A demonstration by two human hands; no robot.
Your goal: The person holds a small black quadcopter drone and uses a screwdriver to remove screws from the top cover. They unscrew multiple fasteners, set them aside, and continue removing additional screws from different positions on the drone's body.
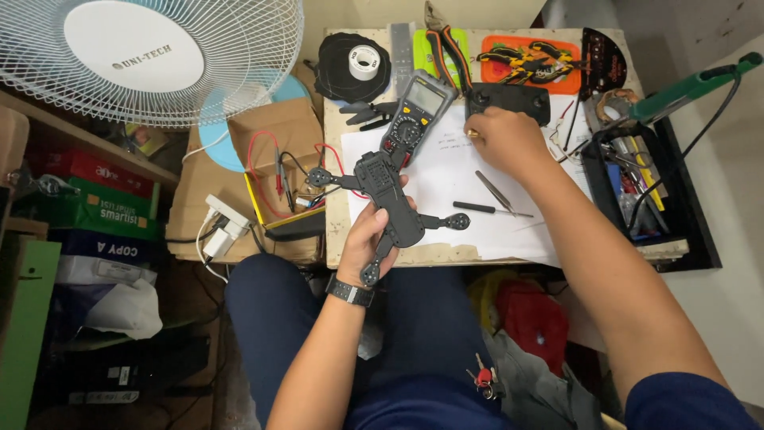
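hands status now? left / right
Left hand: closed, holding the black drone frame.
Right hand: on the black controller; grip cannot be told.

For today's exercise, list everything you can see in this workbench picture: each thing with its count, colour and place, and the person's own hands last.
Small folding drone body: one, dark grey, held above the table's front edge.
Handheld multimeter: one, grey and black, table centre back.
Flat black controller box: one, black, table back, under the right hand.
White paper sheet: one, white, table centre.
Thin screwdriver: one, black-handled, on the paper.
Metal tweezers: one, silver, on the paper.
Round mesh fan: one, white, upper left.
Left hand: grips the drone body.
Right hand: rests on the controller box.
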